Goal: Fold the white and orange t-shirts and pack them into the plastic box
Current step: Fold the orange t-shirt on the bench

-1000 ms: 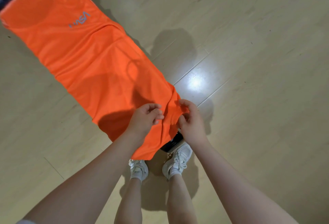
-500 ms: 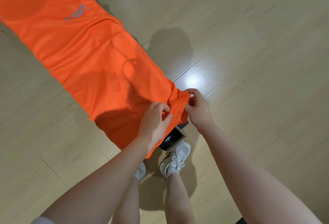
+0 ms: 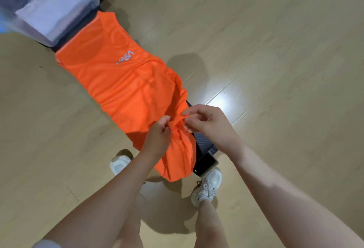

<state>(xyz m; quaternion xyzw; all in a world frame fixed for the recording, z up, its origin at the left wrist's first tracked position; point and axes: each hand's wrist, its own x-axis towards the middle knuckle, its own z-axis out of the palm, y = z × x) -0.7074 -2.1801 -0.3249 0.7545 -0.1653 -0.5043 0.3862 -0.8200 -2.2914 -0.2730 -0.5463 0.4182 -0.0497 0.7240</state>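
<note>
The orange t-shirt (image 3: 126,82) lies as a long narrow strip, grey lettering up, running from the plastic box down to my hands. My left hand (image 3: 157,136) grips its near end from the left. My right hand (image 3: 206,122) pinches the same bunched edge from the right. The fabric's near end hangs down past my hands. The clear plastic box (image 3: 23,25) stands at the top left, blurred, with the white t-shirt (image 3: 57,13) folded inside it.
A dark low surface (image 3: 204,143) shows under the shirt's near end and beside the box. My two white shoes (image 3: 207,186) stand on the light wooden floor (image 3: 275,51), which surrounds everything. A bright light reflection lies right of my hands.
The view has tilted up, bringing the box into sight. Both hands have gathered the shirt's near end and lifted it, so the strip looks shorter and more bunched.
</note>
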